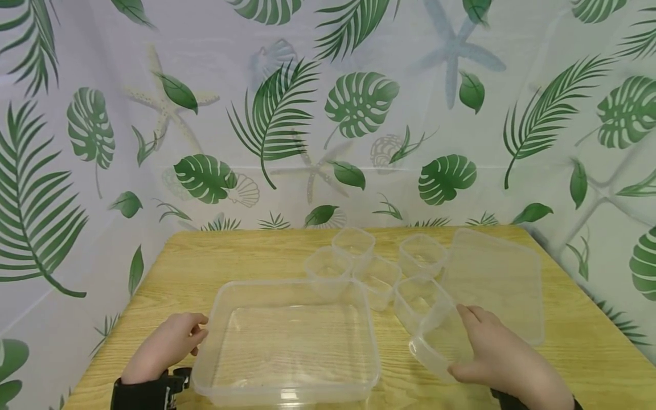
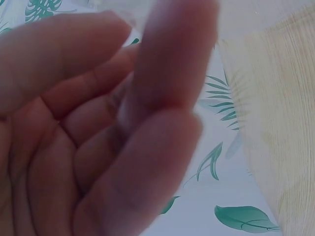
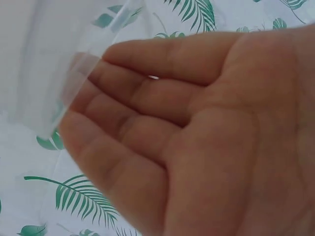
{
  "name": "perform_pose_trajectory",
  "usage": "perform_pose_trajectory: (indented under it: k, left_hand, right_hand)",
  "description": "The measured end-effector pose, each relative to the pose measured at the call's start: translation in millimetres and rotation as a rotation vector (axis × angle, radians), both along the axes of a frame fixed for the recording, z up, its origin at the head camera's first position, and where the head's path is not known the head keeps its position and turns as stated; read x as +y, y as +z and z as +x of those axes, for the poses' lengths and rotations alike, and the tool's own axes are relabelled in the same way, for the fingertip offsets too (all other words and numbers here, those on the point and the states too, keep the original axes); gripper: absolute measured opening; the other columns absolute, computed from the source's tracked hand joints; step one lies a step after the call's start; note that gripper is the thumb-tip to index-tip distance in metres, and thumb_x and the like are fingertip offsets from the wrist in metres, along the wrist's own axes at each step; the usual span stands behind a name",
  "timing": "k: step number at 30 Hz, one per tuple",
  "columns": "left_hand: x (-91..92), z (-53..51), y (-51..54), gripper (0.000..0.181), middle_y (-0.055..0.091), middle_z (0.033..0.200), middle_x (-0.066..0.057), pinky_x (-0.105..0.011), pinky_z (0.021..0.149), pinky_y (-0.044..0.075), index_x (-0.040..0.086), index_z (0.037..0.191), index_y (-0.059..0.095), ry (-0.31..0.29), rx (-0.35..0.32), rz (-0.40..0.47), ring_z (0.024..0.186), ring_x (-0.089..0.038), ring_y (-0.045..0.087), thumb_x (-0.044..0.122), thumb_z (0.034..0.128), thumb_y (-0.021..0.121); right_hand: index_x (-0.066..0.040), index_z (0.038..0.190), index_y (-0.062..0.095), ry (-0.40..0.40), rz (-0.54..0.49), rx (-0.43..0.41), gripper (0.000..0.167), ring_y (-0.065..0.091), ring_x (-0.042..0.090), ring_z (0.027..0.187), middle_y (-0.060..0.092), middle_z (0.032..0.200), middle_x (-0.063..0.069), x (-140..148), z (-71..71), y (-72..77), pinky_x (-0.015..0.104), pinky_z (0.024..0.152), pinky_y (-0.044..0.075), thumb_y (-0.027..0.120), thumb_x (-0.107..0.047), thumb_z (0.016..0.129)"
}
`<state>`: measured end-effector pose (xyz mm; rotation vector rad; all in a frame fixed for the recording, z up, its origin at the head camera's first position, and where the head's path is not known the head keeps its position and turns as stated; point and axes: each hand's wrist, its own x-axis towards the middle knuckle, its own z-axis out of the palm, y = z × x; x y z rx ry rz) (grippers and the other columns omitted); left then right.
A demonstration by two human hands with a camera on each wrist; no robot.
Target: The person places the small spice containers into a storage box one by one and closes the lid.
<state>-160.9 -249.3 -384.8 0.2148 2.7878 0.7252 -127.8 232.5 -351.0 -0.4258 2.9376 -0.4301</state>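
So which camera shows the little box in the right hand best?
The head view: nearly the whole small clear box shows in the right hand. The right wrist view has only a blurry part; the left wrist view shows none.

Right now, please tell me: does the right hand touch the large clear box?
Apart. The head view shows it: bare wooden tabletop and a smaller clear container lie between the right hand and the large clear box.

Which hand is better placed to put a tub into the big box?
Probably the right hand: it holds a tub just right of the box. The left hand is at the box's left edge, with no tub in it.
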Motion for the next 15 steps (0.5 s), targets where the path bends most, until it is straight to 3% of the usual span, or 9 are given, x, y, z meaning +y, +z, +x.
perform_pose_trajectory:
  k: [5, 15]
  left_hand:
    - [-1.4, 2.2, -0.7, 0.031, 0.057, 0.076, -0.004, -0.030, 0.054, 0.039, -0.010, 0.114, 0.052, -0.012, -0.002, 0.015, 0.056, -0.012, 0.052, 0.005, 0.0858, 0.052]
    - [-0.4, 3.1, 1.9, 0.032, 0.057, 0.076, -0.004, -0.030, 0.052, 0.038, -0.011, 0.113, 0.051, -0.028, 0.004, 0.019, 0.055, -0.011, 0.052, 0.005, 0.0853, 0.053]
  right_hand:
    - [0.017, 0.123, 0.034, 0.016, -0.004, 0.091, 0.092, 0.038, 0.045, 0.109, 0.039, 0.120, 0.032, -7, 6.2, 3.4, 0.051, 0.082, 0.037, 0.075, -0.035, 0.060]
    - [0.015, 0.123, 0.036, 0.051, -0.032, 0.179, 0.089, 0.040, 0.042, 0.109, 0.041, 0.120, 0.030, -16, 7.0, 7.1, 0.049, 0.082, 0.038, 0.075, -0.031, 0.059]
